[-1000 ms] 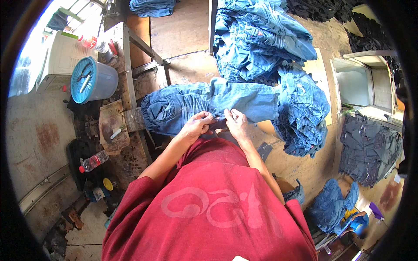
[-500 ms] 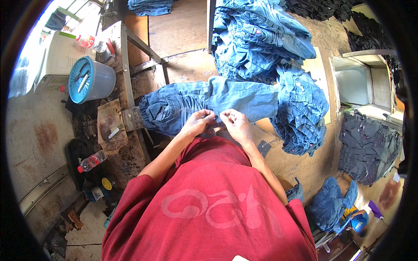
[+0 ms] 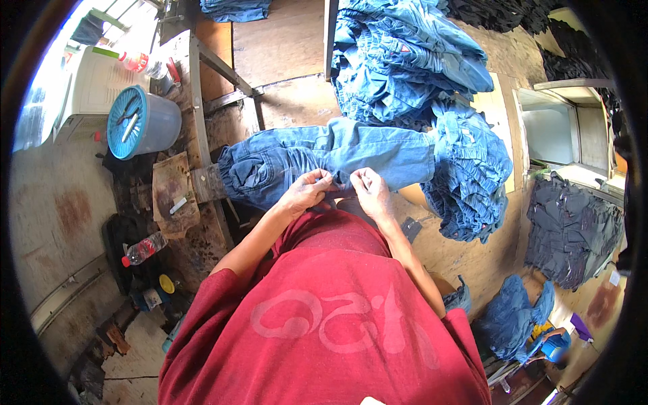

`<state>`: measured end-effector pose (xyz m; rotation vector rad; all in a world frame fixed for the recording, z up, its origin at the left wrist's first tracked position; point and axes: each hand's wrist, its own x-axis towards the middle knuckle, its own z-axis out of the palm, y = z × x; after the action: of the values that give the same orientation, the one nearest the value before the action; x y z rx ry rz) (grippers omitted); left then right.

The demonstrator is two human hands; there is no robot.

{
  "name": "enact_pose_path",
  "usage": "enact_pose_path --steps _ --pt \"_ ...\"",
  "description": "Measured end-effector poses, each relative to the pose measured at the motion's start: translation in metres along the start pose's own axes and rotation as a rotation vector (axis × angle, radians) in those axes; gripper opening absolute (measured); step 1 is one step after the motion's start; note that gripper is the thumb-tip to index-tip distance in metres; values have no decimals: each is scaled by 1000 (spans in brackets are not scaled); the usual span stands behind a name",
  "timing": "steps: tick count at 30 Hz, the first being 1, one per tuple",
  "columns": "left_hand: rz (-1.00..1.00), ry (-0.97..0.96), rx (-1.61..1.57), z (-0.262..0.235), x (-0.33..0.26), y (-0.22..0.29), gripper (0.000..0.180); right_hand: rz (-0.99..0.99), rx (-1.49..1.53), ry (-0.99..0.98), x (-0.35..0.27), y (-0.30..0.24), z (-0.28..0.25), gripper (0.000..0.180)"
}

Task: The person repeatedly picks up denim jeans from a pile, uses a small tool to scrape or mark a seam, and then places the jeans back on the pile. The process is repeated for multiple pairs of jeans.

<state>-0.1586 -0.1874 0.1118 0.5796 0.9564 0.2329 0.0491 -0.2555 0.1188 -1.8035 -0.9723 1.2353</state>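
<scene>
A pair of blue denim trousers (image 3: 374, 156) with an elastic waist lies stretched crosswise before me, its waist end at the left. Over its near edge my left hand (image 3: 309, 193) is closed, thumb and fingers pinched together. Just right of it my right hand (image 3: 372, 196) is also pinched, a small gap between the two sets of fingertips. Whatever the fingertips hold is too small to make out. The right end of the trousers meets a hanging bundle of blue denim garments (image 3: 470, 172).
Behind rises a tall pile of blue denim (image 3: 412, 61). At left stand a lidded bucket (image 3: 158, 125) with tools on top and a plastic bottle (image 3: 144, 249). Dark garments (image 3: 574, 226) are stacked at right; more denim (image 3: 507, 317) and another person (image 3: 555, 344) are lower right.
My right fingertips have moved slightly right, widening the gap to my left fingertips. Both hands remain pinched over the trousers, which lie as before.
</scene>
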Motion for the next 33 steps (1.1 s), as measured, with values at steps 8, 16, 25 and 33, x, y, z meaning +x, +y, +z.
enact_pose_path --steps 8,16,25,33 --pt "83 54 164 4 10 -17 31 9 -93 -160 -4 -5 10 21" --pt "4 124 61 8 3 -17 31 228 324 -146 -3 25 14 19" --pt "105 115 339 15 8 -9 28 132 295 -151 -7 29 15 21" --pt "71 51 168 8 6 -13 30 170 271 -171 -6 32 7 19"
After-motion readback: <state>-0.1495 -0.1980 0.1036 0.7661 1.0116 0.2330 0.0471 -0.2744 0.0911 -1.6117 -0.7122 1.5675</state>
